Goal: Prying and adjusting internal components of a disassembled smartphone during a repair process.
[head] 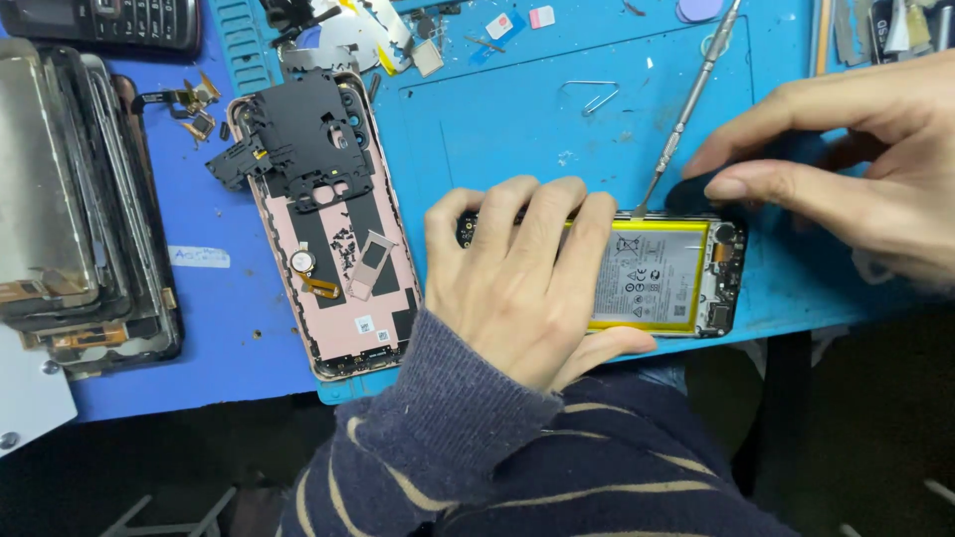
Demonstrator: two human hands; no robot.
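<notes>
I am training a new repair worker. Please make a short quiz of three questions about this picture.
1. True or false: the left hand presses on the opened phone.
2. Which thing lies on the pink back cover? A) black plastic plate B) paper clip C) metal tool
3. Fill in: the right hand puts the tool's tip at the edge of the yellow ____.

Key: 1 true; 2 A; 3 battery.
</notes>
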